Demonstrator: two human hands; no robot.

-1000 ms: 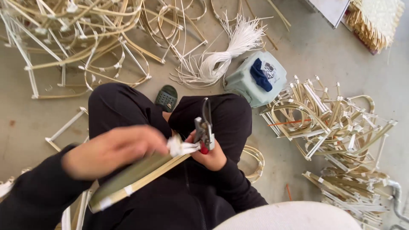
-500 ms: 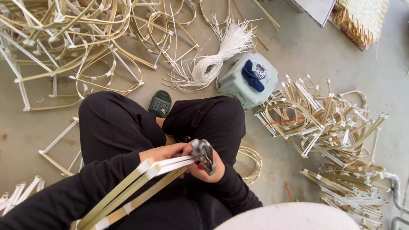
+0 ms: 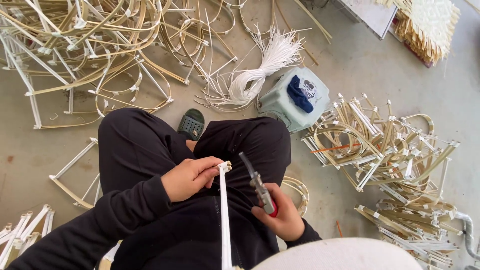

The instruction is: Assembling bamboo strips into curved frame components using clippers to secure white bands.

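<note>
Since half second ago, hands parted: pliers (image 3: 260,187) lifted off strip end. Left hand (image 3: 190,176) fingers pinch white-wrapped rattan strip (image 3: 223,210) at top end; long axis runs vertical over lap. Right hand (image 3: 280,217) closed round pliers, nose just right of strip tip. Concrete floor (image 3: 350,75), rattan frame piles (image 3: 390,145) around.
</note>
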